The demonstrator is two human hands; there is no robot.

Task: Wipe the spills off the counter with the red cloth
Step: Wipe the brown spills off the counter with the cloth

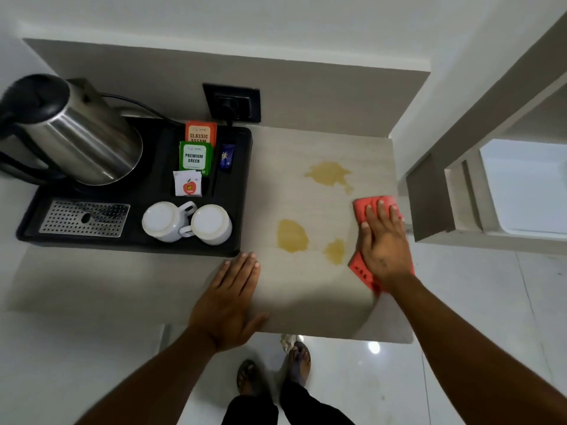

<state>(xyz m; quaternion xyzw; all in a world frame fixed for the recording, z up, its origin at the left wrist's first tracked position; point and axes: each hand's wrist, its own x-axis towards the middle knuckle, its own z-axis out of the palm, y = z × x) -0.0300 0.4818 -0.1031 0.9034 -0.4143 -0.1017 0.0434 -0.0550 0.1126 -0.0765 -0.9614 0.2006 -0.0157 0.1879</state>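
Three yellow-brown spills lie on the pale counter [294, 289]: a large one at the back [329, 173], an oval one [292, 235] nearer me, and a small one [335, 250] to its right. The red cloth [362, 269] lies flat at the counter's right edge. My right hand [383, 243] presses flat on the cloth, fingers spread, just right of the small spill. My left hand [228, 302] rests flat on the counter's front part, palm down, holding nothing, its fingertips touching the tray's front right corner.
A black tray [239, 191] fills the counter's left side, holding a steel kettle [76, 130], two upturned white cups [187, 222], tea sachets [196, 151] and a drip grate [84, 218]. A wall socket [231, 102] sits behind. My feet stand on a glossy tiled floor [460, 363].
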